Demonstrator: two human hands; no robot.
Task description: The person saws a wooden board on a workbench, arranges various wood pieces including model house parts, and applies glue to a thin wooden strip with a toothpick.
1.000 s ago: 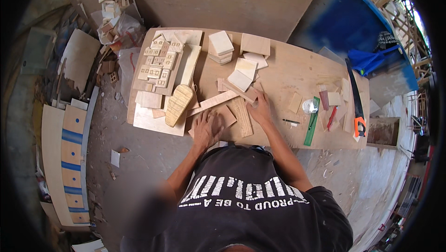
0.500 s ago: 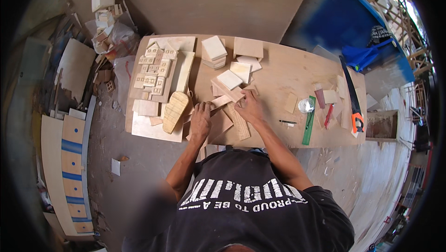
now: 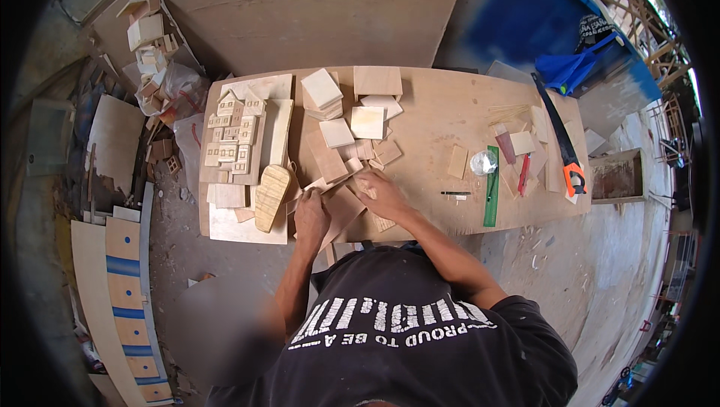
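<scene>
My left hand (image 3: 311,218) is closed, its thumb and fingers pinching the left end of a narrow pale wood strip (image 3: 335,177). At the strip's other end, my right hand (image 3: 384,199) has its fingers bent and closed; its fingertips are partly hidden. Just beyond the strip lies a flat reddish-brown board (image 3: 325,154), with a small pale wood square (image 3: 337,133) on its far end. Under and between my hands is a darker thin wood panel (image 3: 343,210). A rounded wood piece with strong grain (image 3: 271,197) lies left of my left hand.
A wooden house-front relief (image 3: 236,137) lies on the table's left. Stacked wood blocks (image 3: 322,92) and a box-like piece (image 3: 377,82) stand behind. On the right are a green ruler (image 3: 491,190), a clear round container (image 3: 483,163), a red tool (image 3: 523,173) and an orange-handled saw (image 3: 559,137).
The whole view has shifted. My right hand has come away from the reddish-brown board, nearer to me, to the strip's right end. That board has turned and slid left.
</scene>
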